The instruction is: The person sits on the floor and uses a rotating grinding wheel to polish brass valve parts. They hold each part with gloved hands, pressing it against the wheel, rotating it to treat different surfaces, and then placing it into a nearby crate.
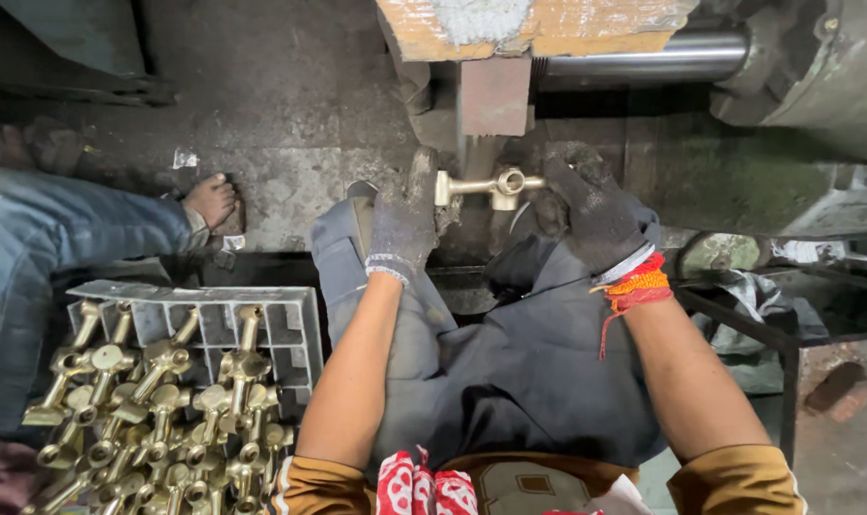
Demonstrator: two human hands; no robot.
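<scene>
A long-stemmed golden brass tap casting is being gripped at both ends by the gloved left hand and gloved right hand, steadying it level.

A dark, grimy concrete floor filled the upper left of the frame. On it, at centre left, rested a bare foot, with small pale scraps just above and beside it. At lower left stood a grey compartmented crate, heaped with brass tap fittings. A reddish brick lay at lower right.
</scene>
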